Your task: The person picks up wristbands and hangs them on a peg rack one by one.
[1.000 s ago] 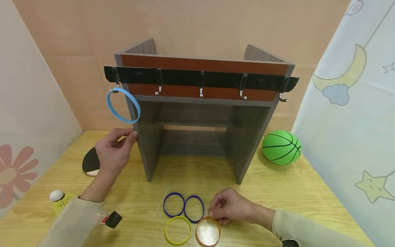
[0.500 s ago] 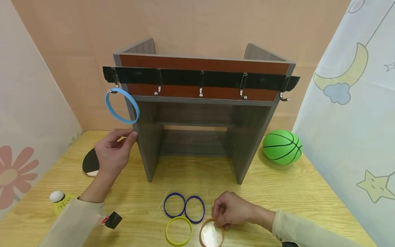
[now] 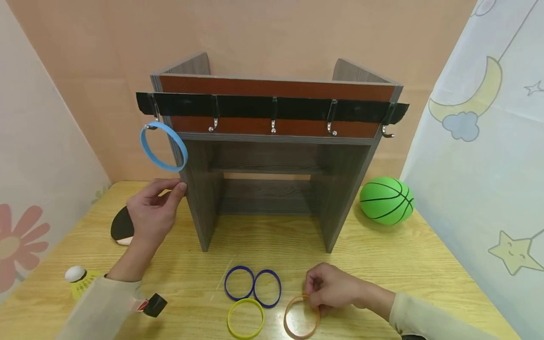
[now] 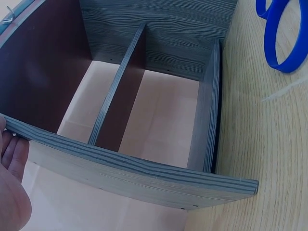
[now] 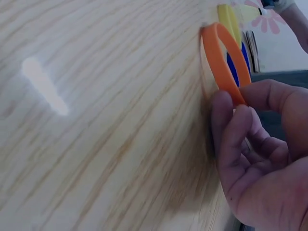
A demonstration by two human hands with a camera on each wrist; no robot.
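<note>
My left hand point(image 3: 154, 208) holds the front edge of the left side panel of a grey wooden shelf point(image 3: 204, 208), thumb and forefinger meeting at it. In the left wrist view, fingers point(image 4: 18, 156) show against the panel's outer face. My right hand point(image 3: 335, 287) pinches the rim of an orange wristband point(image 5: 219, 57) between thumb and forefinger, low over the table. In the right wrist view the band's far side stands close to the tabletop. A light blue wristband point(image 3: 173, 134) hangs from the leftmost hook, just above my left hand.
A black strip point(image 3: 246, 106) with several metal hooks crosses the shelf's front. Two dark blue wristbands point(image 3: 280, 289) and a yellow wristband point(image 3: 228, 317) lie on the table. A green ball point(image 3: 386, 200) sits right; a black paddle point(image 3: 122, 224) and shuttlecock point(image 3: 80, 278) lie left.
My right hand has taken hold of the orange wristband and drawn it to the right, away from the other bands. The left hand stays at the shelf panel.
</note>
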